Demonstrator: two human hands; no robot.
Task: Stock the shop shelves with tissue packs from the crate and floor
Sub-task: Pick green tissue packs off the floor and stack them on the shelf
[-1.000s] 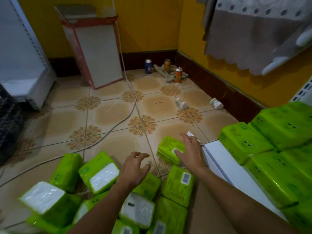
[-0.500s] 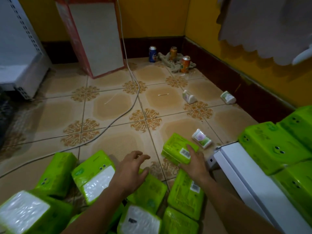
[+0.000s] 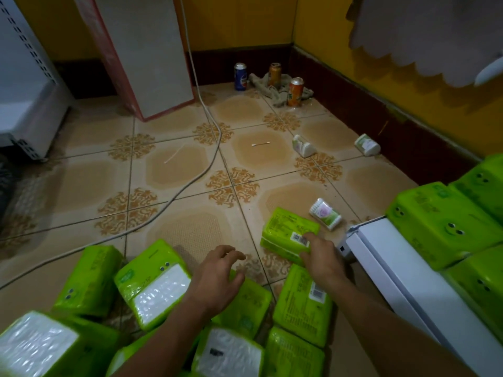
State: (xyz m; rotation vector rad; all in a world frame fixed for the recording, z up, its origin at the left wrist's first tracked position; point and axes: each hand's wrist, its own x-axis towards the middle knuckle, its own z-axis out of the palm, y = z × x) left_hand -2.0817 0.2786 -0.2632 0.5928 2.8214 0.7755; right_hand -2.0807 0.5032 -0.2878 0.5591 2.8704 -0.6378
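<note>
Tiled floor point(image 3: 190, 170), yellow walls. Right hand point(image 3: 322, 257) grips near end of tissue pack point(image 3: 285, 229) lying on floor by shelf point(image 3: 394, 270). Left hand point(image 3: 217, 276) loose, empty, above other packs point(image 3: 152, 284). Risk: slick wrap plus 1-end grip, pack may slip. Crate not seen; shelf cut off right.

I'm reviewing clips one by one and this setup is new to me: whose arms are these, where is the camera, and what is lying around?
No machine here: a person wears one wide camera on the head, looking down at their own bare hands. The right hand grips a green tissue pack on the tiled floor; the left hand hovers empty over loose packs. At right, a white shelf already carries stacked packs. Farther off: a swab tub, a cable, three cans.
</note>
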